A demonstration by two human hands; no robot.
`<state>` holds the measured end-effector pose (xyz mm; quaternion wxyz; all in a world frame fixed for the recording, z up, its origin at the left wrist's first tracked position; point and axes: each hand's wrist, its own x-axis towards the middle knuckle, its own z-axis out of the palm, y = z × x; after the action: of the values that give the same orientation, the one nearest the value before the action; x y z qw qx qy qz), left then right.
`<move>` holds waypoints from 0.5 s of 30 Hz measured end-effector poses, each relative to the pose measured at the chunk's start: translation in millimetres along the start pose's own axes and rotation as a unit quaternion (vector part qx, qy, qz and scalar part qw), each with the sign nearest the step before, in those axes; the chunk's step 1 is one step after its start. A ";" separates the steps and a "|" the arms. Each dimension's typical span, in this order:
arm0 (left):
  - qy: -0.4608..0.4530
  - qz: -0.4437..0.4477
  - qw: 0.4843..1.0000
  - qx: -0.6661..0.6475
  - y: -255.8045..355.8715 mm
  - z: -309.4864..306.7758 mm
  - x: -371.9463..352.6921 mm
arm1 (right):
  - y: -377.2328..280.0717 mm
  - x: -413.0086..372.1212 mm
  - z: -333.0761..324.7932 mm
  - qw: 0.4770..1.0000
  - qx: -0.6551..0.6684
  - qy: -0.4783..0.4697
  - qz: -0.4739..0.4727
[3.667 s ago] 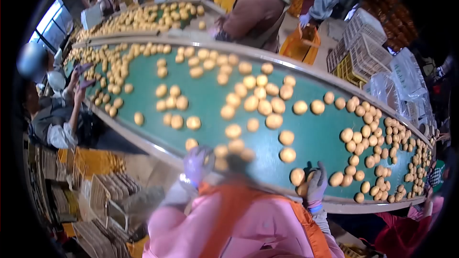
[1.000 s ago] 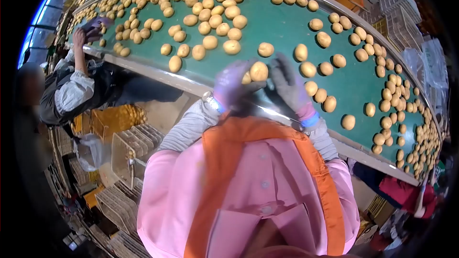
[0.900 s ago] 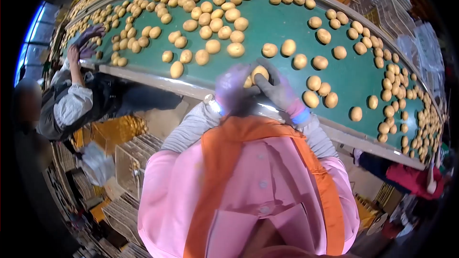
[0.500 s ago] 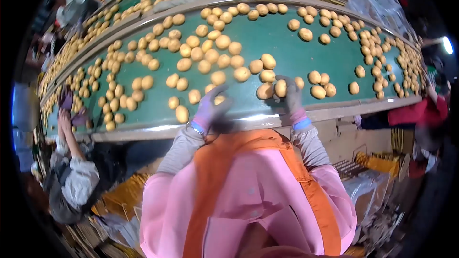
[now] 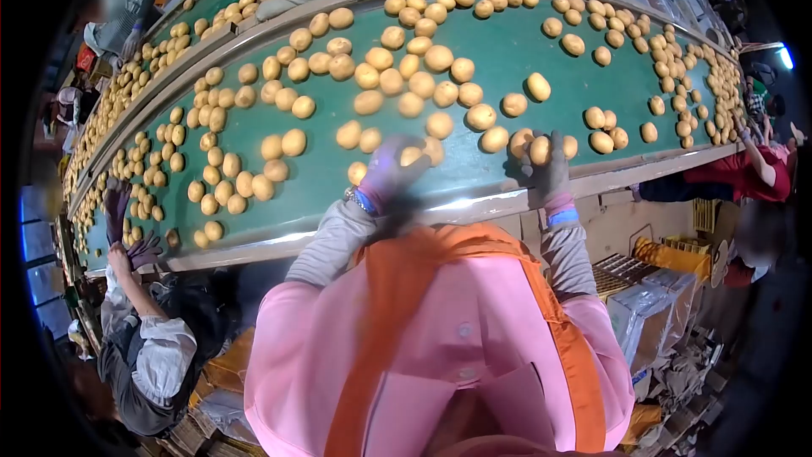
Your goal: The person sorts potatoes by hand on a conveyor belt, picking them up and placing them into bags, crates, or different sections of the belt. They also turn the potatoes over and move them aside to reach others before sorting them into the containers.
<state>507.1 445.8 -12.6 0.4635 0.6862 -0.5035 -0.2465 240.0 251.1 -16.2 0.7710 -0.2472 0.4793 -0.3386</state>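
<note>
Many yellow-brown potatoes (image 5: 438, 57) lie spread over a green conveyor belt (image 5: 507, 42). My left hand (image 5: 396, 171), in a grey-purple glove, is over the near half of the belt, slightly blurred. Its fingers curl round a potato (image 5: 411, 156), and another touches or nearly touches the fingertips. My right hand (image 5: 551, 167), gloved in grey, is near the belt's front edge. Its thumb and fingers are closed on a potato (image 5: 540, 151), with one potato close on either side of it.
A metal rail (image 5: 474, 205) runs along the belt's near edge. At the left, a co-worker's gloved hands (image 5: 118, 211) reach over the belt. Another person in red (image 5: 765, 173) stands at the right. Crates (image 5: 672, 258) and a plastic-covered box (image 5: 647, 313) are below, right.
The view has shifted, with the potatoes around my hands appearing further right. Both my hands appear further right too; my left fingers have closed round a potato, while my right hand still holds one.
</note>
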 end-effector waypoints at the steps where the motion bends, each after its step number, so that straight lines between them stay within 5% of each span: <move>1: 0.023 0.083 0.996 0.034 -1.6 -1.4 1.7 | 1.8 2.4 -0.3 1.000 -0.001 -0.004 -0.001; 2: 0.035 0.113 0.992 0.038 -2.8 -2.8 0.5 | 9.0 6.3 -2.6 0.981 -0.132 -0.043 -0.135; 5: 0.003 0.126 0.969 0.212 14.6 -21.9 3.6 | 13.8 45.1 -21.2 0.913 -0.310 -0.110 -0.241; 6: 0.006 0.137 0.961 0.239 11.6 -25.5 3.7 | -0.7 43.8 -9.9 0.958 -0.220 -0.138 -0.120; 9: -0.022 0.133 0.935 0.329 5.9 -35.5 -4.4 | -9.6 40.7 23.0 0.932 -0.269 -0.110 -0.215; 12: -0.006 0.142 0.923 0.358 -10.5 -38.1 -22.0 | -1.9 83.1 36.4 0.888 -0.375 0.022 -0.265; 15: 0.035 0.117 0.925 0.361 -21.2 -37.1 -40.1 | 24.6 59.0 97.8 0.712 -0.614 0.029 -0.340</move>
<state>531.9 498.5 -19.9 0.2276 0.7515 -0.6184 0.0315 354.1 227.8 -26.3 0.2681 -0.8027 0.4870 -0.2158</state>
